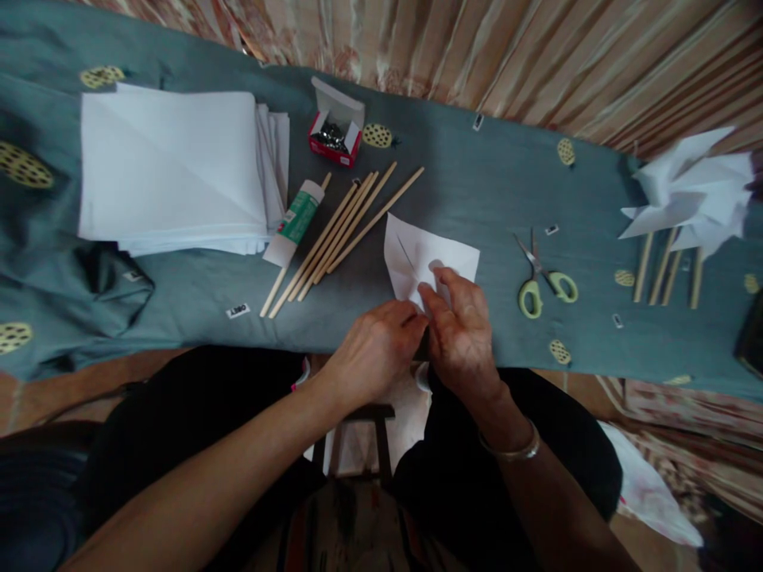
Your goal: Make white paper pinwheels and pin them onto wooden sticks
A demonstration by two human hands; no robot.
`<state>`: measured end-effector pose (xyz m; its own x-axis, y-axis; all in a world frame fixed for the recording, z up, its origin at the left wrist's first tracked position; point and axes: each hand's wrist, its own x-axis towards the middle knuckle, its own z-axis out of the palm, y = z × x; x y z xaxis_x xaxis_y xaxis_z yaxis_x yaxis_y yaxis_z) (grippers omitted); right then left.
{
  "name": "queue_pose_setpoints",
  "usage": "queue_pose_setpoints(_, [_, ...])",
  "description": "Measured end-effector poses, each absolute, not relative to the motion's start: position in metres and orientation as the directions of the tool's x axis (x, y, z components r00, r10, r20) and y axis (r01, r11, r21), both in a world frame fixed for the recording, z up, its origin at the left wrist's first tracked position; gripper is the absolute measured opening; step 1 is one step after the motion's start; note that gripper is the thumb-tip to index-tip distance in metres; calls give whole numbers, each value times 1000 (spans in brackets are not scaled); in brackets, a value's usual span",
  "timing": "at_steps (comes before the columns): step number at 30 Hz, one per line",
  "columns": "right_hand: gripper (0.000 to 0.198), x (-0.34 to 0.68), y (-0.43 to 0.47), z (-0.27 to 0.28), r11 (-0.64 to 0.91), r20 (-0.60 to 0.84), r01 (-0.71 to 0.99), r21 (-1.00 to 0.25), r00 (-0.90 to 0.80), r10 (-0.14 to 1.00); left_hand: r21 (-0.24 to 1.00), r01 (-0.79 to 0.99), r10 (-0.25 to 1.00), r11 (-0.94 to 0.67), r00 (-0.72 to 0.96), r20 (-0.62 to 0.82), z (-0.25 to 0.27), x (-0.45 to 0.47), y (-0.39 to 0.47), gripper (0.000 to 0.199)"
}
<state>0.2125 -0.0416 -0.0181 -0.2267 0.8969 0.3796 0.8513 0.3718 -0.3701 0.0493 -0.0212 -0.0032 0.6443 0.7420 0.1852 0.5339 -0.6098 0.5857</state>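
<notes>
A small white sheet of paper (451, 253) with a slit running in from a corner lies at the table's front edge, its near part bent up. My left hand (381, 342) is closed on the paper's near corner, fingertips pinched together. My right hand (458, 322) grips the same sheet from the right, thumb and fingers pressing the paper near its middle. Fingers hide the near corner. Left of the sheet lie several thin wooden sticks (346, 230). Green-handled scissors (540, 274) rest with blades apart, to the right of my right hand.
A stack of white paper (170, 167) lies at the left. Beside it is a green and white glue tube (301, 213), across a stick. An opened red box (335, 139) of small metal pins stands behind. White paper pinwheels (695, 191) on sticks lie far right on the green tablecloth (477, 175).
</notes>
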Motion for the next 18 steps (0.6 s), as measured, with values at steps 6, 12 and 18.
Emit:
queue_pose_setpoints(6, [43, 213, -41, -21, 393, 406, 840, -373, -233, 883, 597, 541, 745, -593, 649, 151, 0, 50, -20, 17])
queue_pose_setpoints(12, [36, 213, -37, -21, 368, 380, 839, -400, -214, 900, 608, 538, 739, -583, 662, 123, 0, 49, -20, 14])
queue_pose_setpoints(18, [29, 213, -31, -19, 334, 344, 837, -434, -188, 920, 593, 542, 737, -595, 663, 133, -2, 49, -20, 17])
